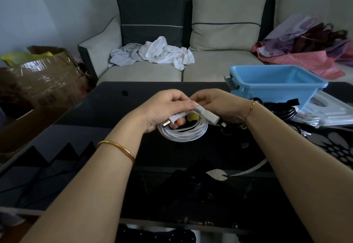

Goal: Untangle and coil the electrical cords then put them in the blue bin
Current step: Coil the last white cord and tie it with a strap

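Observation:
A white electrical cord [186, 132] hangs in a round coil over the black glass table [107, 107]. My left hand [166, 109] grips the top of the coil, with the cord's plug sticking out below my thumb. My right hand [219, 105] pinches the coil from the right, near the white connector end. The blue bin [277, 85] stands open at the table's right, apparently with nothing in it. Black cords [282, 111] lie in a heap just in front of the bin, right of my right wrist.
A clear plastic lid [332, 112] and more white cord [309, 120] lie right of the black cords. Behind the table is a sofa [219, 64] with crumpled cloths [164, 53] and bags [309, 45]. Cardboard boxes [44, 78] stand at the left.

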